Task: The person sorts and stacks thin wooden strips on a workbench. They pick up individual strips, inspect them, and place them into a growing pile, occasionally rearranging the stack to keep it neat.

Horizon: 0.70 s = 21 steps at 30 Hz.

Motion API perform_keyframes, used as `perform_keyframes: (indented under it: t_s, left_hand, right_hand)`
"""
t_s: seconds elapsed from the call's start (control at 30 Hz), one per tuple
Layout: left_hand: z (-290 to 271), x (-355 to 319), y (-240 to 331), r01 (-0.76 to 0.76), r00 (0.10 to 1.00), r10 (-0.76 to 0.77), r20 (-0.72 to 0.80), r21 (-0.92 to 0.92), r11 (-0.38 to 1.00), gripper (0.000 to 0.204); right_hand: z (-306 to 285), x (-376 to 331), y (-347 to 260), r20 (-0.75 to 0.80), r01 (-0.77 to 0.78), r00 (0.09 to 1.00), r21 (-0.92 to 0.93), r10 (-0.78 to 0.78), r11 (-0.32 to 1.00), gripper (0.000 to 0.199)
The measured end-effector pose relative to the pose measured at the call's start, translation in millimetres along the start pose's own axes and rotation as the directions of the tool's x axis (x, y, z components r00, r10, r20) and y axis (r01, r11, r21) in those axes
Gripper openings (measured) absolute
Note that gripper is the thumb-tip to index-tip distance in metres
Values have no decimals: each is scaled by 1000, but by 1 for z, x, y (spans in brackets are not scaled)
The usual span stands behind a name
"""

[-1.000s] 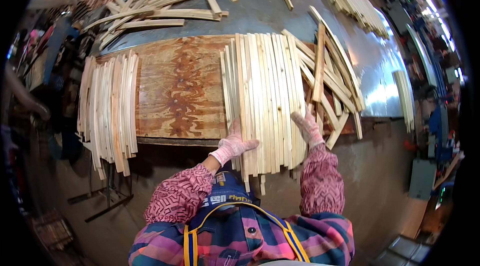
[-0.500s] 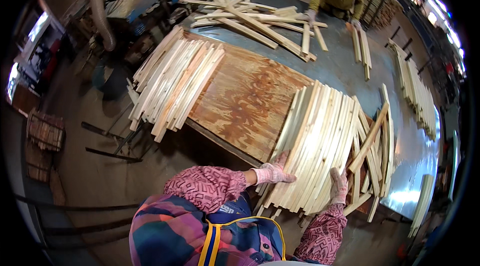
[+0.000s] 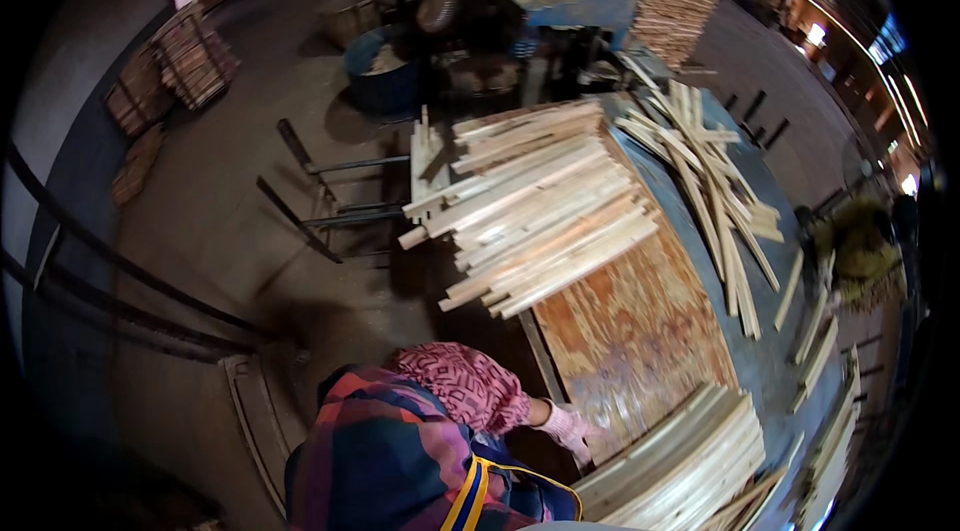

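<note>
My left hand (image 3: 570, 428), in a pale pink knitted glove, is at the near edge of the plywood board (image 3: 635, 331), beside the near stack of pale wood strips (image 3: 690, 461). Its fingers look spread and somewhat blurred, with nothing visible in them. The lower edge of the view cuts off part of that stack. My right hand is out of view. A second layer of wood strips (image 3: 560, 201), laid side by side with uneven ends, lies across the board's far end.
Loose strips (image 3: 710, 181) lie crisscrossed on the grey metal table (image 3: 640, 156). A co-worker (image 3: 860, 246) stands across it. Black metal bars (image 3: 300, 186) jut out at the left, near a blue tub (image 3: 385, 71). Bundled wood (image 3: 190, 61) stands farther back.
The view has swung left, bringing the far strips nearer the middle. My right hand has left the view. My left hand no longer rests on top of the near stack.
</note>
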State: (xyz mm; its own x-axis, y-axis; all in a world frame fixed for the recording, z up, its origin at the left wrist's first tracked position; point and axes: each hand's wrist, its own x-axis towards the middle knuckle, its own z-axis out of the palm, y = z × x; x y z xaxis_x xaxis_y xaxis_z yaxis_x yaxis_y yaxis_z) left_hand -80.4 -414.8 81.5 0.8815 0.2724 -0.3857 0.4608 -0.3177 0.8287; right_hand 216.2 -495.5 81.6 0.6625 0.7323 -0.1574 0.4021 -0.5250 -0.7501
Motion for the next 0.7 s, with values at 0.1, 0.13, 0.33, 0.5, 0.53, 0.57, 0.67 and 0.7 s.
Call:
perform_keyframes:
  t_s: [0.1, 0.13, 0.33, 0.5, 0.53, 0.57, 0.67, 0.7]
  left_hand:
    - [-31, -74, -71, 117, 974, -117, -194, -12, 993, 87]
    - [-41, -93, -86, 173, 964, -178, -199, -40, 984, 86]
    - [-81, -110, -97, 292, 917, -343, -204, -246, 924, 75]
    - [-87, -34, -107, 107, 952, -112, -284, -31, 994, 63]
    - [-111, -32, -79, 102, 973, -128, -191, -139, 985, 59]
    - [-138, -31, -67, 164, 976, -188, -108, -196, 967, 60]
    - [-166, -27, -69, 348, 921, -375, -110, -208, 914, 68]
    - [-156, -30, -89, 338, 895, -377, -237, -192, 922, 70]
  right_hand:
    - [75, 15, -61, 109, 67, 992, -83, -58, 994, 44]
    - [94, 20, -73, 129, 79, 989, -115, -64, 990, 44]
    - [159, 64, -111, 151, 129, 984, -262, -92, 956, 46]
    - [172, 141, -101, 80, 207, 978, -364, -191, 908, 47]
    - [168, 166, -93, 39, 211, 976, -415, -215, 885, 48]
    - [172, 189, -83, 3, 208, 973, -465, -233, 861, 48]
    - [223, 234, -91, 82, 389, 913, -467, -399, 794, 49]
    - [239, 205, -142, 208, 554, 833, -340, -513, 760, 54]
